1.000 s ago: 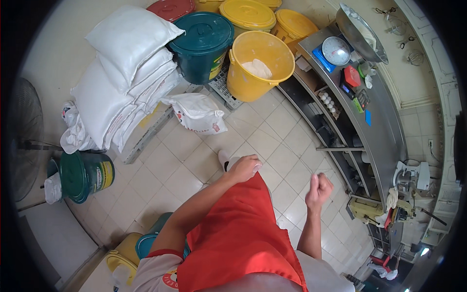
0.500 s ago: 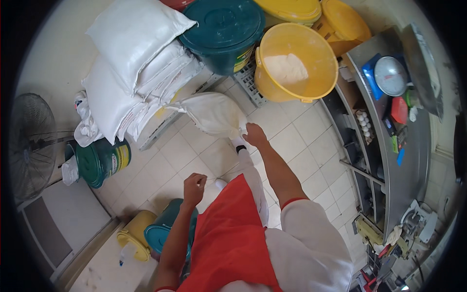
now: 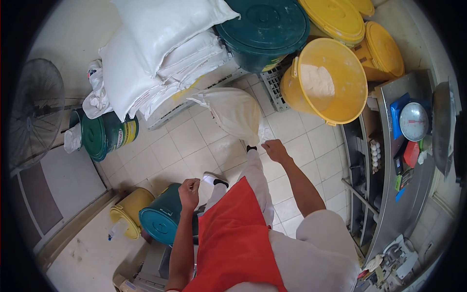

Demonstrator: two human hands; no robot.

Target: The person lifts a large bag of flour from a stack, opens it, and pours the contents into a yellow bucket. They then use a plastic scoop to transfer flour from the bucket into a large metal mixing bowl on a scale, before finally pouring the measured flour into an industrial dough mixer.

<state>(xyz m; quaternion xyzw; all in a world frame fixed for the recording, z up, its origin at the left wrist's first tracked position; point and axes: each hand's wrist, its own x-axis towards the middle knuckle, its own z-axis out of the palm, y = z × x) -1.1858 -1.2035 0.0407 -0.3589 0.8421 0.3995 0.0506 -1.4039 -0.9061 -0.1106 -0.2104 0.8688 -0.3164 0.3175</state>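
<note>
A slack white sack (image 3: 234, 113) is in front of me, above the tiled floor or resting on it; I cannot tell which. Its gathered end points left, toward the stacked sacks. My right hand (image 3: 277, 151) is closed beside the sack's near right corner, where a bit of see-through film seems to show. A narrow gap appears between fingertips and sack, so any grip is unclear. My left hand (image 3: 188, 194) hangs with curled fingers in front of my red apron, with nothing visible in it. My feet are below the sack, one shoe (image 3: 214, 179) showing near my left hand.
Full white sacks (image 3: 170, 34) are stacked at the back left. A yellow tub (image 3: 350, 80) holding pale powder stands right of a lidded green drum (image 3: 265, 24). Along the right runs a metal counter (image 3: 413, 180). Teal bucket (image 3: 158, 221) and fan (image 3: 36, 112) are left.
The view has shifted left. Against the room, the white sack has swung left, away from my right hand's former place. My right hand has drawn back toward me; a shoe now shows more.
</note>
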